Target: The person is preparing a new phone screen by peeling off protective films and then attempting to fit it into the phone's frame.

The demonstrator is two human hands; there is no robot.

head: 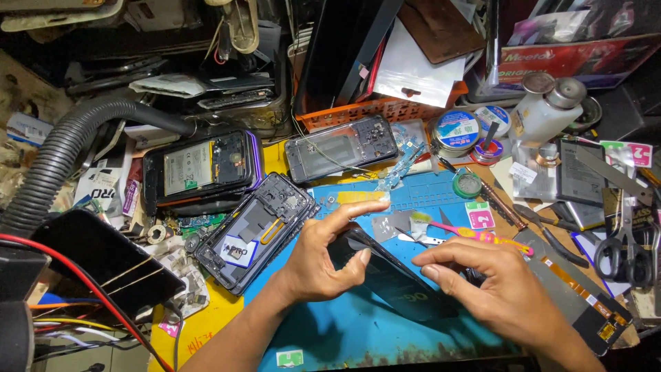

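Low in the middle of the frame, a black phone back cover lies tilted over the blue work mat, held between both hands. The left hand curls around its upper left end, index finger stretched over the top and thumb pressing on the dark surface. The right hand pinches the cover's right edge, fingers bent down over it.

Much of the cover's right side is hidden under the right hand, and whether it is a bare panel or carries parts beneath cannot be made out. Pink tweezers lie just above the right hand.

To the left of the left hand, an opened phone frame rests on the mat's edge; two more opened phones lie further up. A grey corrugated hose curves through the upper left, scissors sit at the right edge, and an orange basket stands at the top of the crowded bench.
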